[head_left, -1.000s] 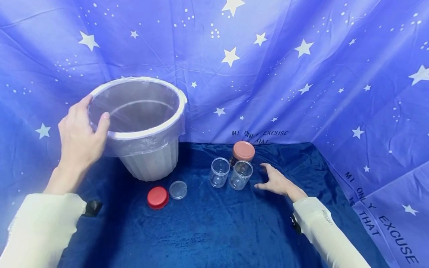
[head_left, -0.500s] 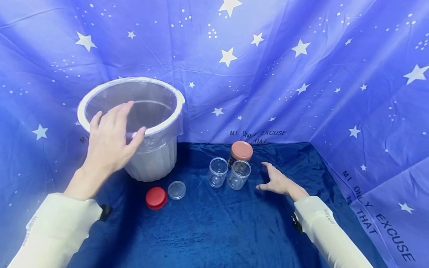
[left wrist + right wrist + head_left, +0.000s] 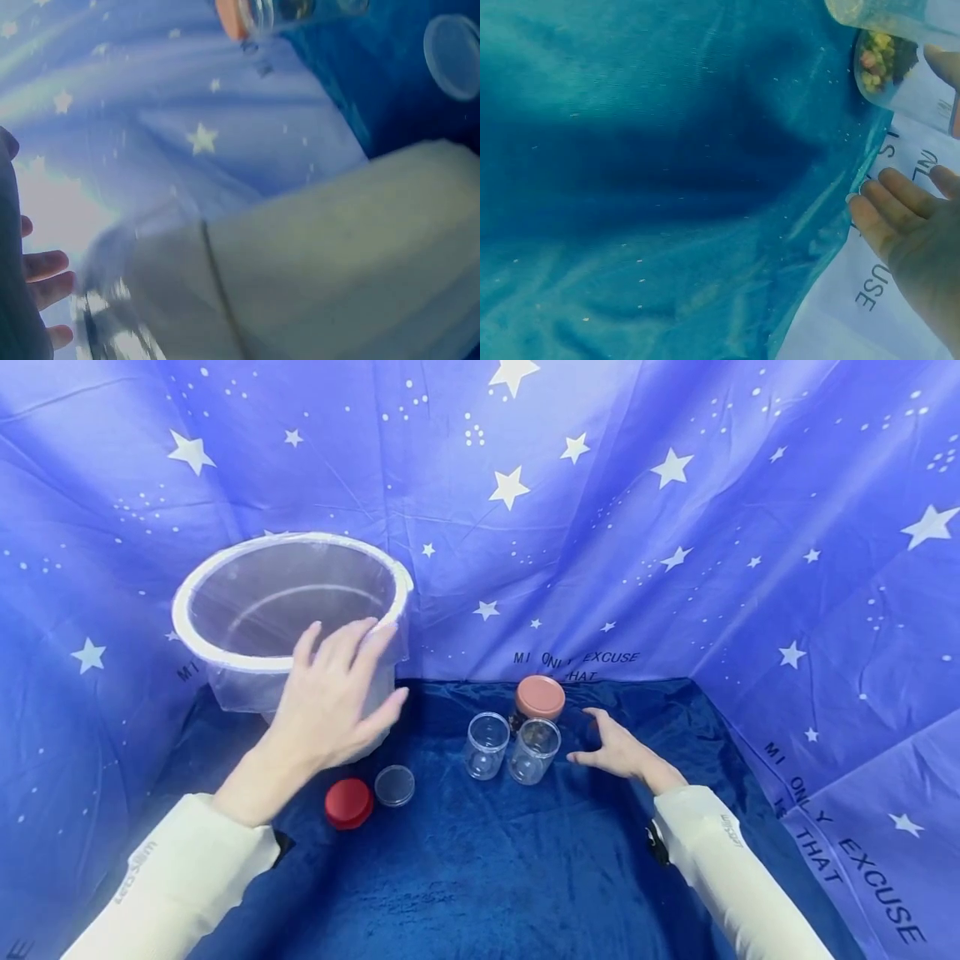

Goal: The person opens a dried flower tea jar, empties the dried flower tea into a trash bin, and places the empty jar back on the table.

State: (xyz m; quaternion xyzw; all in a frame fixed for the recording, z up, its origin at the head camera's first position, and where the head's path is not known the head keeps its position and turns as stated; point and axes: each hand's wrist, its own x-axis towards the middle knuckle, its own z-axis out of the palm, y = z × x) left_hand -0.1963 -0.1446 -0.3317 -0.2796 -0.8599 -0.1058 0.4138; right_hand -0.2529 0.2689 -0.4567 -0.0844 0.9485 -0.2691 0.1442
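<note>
My left hand is in front of the near right side of a white, plastic-lined bin. Its fingers are spread and hold nothing. Just to the right of two clear uncovered jars, the left one and the right one, is my right hand, thumb and fingers apart around nothing. Behind them stands a jar with a salmon-coloured lid; the right wrist view shows yellow, pink and dark pieces inside it. A red lid and a clear lid lie in front of the bin.
Dark blue velvety cloth covers the table. A purple-blue curtain with white stars hangs behind and at the sides. The tall bin occupies the back left, its liner folded over the rim.
My left hand has left the bin's left rim and moved right and down across its front. The right hand has shifted only slightly. Jars and lids stay in place.
</note>
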